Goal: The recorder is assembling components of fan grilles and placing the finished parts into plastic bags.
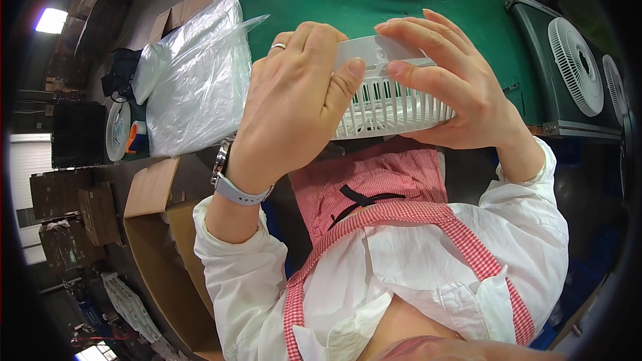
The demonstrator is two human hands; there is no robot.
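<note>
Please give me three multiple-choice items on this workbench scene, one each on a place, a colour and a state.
1. Where does the clear plastic bag lie?
A. on the person's left of the hands
B. on their right
C. on the lap

2. What colour is the table mat?
A. red
B. green
C. yellow

3. How is the white slotted fan grille held?
A. lying free on the mat
B. by the left hand alone
C. by both the left hand and the right hand

Answers:
1 A, the bag lies at the left end of the mat.
2 B, the mat is plainly green.
3 C, fingers of both hands wrap over the grille.
</note>
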